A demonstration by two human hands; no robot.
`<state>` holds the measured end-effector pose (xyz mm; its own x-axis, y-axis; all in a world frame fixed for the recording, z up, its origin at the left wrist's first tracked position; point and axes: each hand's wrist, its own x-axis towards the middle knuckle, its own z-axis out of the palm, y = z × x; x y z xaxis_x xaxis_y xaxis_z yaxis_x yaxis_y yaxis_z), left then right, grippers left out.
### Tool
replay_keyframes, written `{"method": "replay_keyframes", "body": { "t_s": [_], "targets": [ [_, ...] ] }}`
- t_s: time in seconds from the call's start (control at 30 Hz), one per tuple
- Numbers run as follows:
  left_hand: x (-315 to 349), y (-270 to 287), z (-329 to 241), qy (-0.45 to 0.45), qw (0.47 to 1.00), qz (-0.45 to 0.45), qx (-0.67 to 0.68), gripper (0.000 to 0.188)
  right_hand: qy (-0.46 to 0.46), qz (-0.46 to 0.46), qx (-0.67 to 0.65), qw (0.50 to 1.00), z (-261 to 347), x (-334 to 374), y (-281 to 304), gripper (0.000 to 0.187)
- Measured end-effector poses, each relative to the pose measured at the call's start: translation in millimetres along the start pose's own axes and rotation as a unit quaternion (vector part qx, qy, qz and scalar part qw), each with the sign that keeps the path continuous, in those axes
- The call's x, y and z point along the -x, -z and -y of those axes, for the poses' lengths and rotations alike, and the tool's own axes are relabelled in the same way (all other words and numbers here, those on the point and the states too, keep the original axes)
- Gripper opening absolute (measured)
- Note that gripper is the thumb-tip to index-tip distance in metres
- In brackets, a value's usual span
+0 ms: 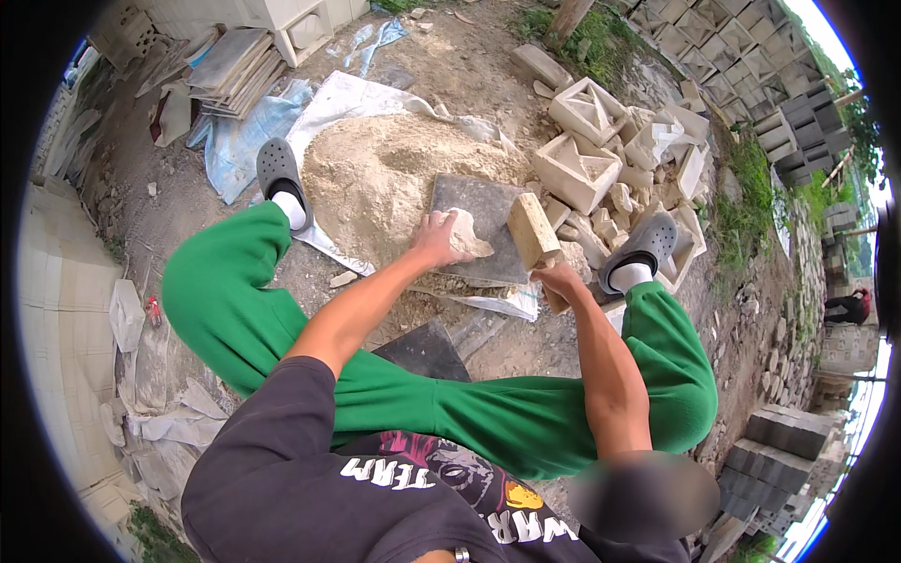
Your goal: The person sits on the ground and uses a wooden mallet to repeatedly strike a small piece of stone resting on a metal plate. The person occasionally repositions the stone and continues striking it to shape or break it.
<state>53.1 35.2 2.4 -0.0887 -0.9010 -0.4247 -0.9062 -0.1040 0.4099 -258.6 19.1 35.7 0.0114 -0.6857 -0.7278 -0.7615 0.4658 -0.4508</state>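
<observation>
**Parts lost to blur and overlap**

A round blur [644,497] at lower right conceals what lies there. The lower edge cuts off the dark shirt [267,469]. At centre, the pale lump [467,236] hides part of the dark slab [488,211]. A distant person [852,306], far right, is too small to read.

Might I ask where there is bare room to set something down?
The dark slab is bare between the stone chunk in the left hand and the wooden tool in the right hand. Ground between slab and green trousers is partly open. Right of the slab, broken blocks crowd the right shoe.
</observation>
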Motion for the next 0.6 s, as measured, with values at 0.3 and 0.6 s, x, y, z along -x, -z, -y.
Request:
{"method": "replay_keyframes", "body": {
  "t_s": [0.3,0.6],
  "targets": [
    [-46,23,19,0.030,0.994,0.102,0.017,0.135,-0.072,-0.067,-0.255,0.962,9,12,-82,0.023],
    [-52,8,20,0.019,0.996,0.079,0.022,0.146,-0.091,-0.217,-0.175,0.956,20,9,-138,0.037]
  ]
}}
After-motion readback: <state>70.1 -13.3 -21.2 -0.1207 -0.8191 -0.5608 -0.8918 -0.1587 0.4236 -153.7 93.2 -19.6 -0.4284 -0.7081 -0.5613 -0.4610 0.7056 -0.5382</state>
